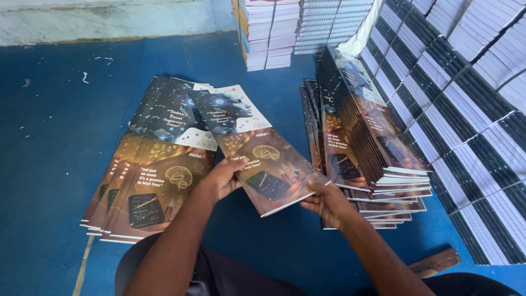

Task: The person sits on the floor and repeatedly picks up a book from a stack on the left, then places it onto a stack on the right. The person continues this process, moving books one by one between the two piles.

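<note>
I hold one notebook [257,148] with a dark illustrated cover above the blue floor [66,137]. My left hand [222,178] grips its left edge, thumb on top of the cover. Its lower right corner sits in my right hand [327,201], fingers underneath. To the left lies a fanned pile of the same notebooks [150,170], flat on the floor. On the right a leaning row of identical notebooks [364,140] rests against taller stacks, close to my right hand.
Tall stacks of bound books with black and white spines [466,120] fill the right side. More book stacks [268,33] stand at the back against a pale wall. A brown strap-like piece [435,262] lies near my right forearm. Paper scraps dot the floor at left.
</note>
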